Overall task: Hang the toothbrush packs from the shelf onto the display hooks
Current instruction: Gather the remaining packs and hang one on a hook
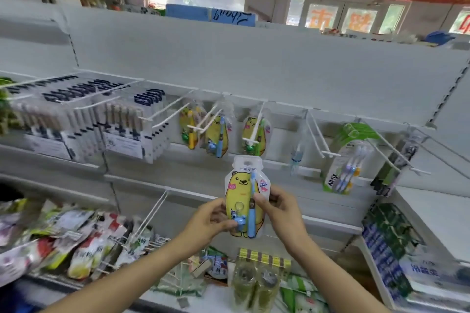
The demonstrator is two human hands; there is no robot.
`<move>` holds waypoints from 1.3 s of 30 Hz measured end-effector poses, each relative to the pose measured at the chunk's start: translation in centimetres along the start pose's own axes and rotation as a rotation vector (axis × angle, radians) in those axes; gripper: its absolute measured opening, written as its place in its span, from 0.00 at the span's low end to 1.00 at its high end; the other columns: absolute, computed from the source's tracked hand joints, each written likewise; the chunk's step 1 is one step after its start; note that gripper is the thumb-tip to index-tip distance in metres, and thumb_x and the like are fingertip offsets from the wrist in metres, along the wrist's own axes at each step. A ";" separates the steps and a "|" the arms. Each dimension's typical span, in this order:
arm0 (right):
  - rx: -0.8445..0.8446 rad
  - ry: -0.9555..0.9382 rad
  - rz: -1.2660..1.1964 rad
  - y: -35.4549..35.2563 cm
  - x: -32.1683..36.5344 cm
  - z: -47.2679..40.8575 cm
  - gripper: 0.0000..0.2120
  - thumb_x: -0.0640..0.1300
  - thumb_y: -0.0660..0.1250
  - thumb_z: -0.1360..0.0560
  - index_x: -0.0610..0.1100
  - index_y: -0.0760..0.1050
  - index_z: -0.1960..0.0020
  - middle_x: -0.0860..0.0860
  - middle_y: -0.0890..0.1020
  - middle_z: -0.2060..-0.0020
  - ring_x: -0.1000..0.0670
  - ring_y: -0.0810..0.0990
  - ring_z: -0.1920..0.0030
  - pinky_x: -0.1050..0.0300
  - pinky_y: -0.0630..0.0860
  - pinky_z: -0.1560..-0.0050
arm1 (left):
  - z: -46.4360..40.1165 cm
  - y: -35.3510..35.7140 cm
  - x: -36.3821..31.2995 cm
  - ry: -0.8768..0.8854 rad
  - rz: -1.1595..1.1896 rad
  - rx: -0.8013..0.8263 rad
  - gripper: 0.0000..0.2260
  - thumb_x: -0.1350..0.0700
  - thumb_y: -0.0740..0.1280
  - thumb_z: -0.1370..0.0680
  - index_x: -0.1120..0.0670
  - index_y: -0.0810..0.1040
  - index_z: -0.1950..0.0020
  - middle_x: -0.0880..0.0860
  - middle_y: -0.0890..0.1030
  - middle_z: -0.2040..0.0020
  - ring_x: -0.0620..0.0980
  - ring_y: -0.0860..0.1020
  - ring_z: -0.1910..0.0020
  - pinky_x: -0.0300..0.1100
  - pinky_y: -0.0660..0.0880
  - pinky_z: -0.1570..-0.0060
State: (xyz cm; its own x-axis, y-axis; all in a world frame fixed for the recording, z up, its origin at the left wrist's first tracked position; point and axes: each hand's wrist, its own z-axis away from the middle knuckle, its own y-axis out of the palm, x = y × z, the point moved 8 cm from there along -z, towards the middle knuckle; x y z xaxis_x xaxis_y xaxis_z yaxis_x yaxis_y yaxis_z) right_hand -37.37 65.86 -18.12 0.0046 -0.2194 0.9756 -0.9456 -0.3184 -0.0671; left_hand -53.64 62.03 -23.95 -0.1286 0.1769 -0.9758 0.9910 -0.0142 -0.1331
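two hands hold one bear-printed toothbrush pack (243,195) upright in front of the shelving, below the row of display hooks. the left hand (213,221) pinches the lower left edge of the pack with thumb and fingers; the right hand (279,208) grips the right edge, thumb on the front face. holding by the lower half leaves the hang hole at the top of the pack free, which the threading step appears to require. the pack sits just below a white hook (254,132) that already carries a matching bear pack (254,134); two further matching packs (206,132) hang on hooks to the left, so grouping by product is the likely intent. the pack is not yet on any hook. more goods lie on the lower shelf (229,297).
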 end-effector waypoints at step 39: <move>-0.199 0.012 -0.073 9.8 0.3 -11.3 0.07 0.35 0.70 0.24 0.42 0.83 0.48 0.47 0.88 0.55 0.49 0.87 0.54 0.56 0.83 0.56 | -6.8 -14.0 2.2 0.023 -0.022 -0.049 0.12 0.46 0.71 0.27 0.48 0.80 0.46 0.48 0.84 0.54 0.49 0.81 0.55 0.47 0.78 0.49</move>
State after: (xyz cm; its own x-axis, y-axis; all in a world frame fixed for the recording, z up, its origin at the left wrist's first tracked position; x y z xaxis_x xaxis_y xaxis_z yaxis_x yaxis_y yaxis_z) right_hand -50.31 73.07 -16.12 0.0726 -0.1910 0.9789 -0.9885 -0.1443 0.0452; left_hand -67.55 69.30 -23.01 -0.1498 0.1996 -0.9684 0.9887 0.0384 -0.1450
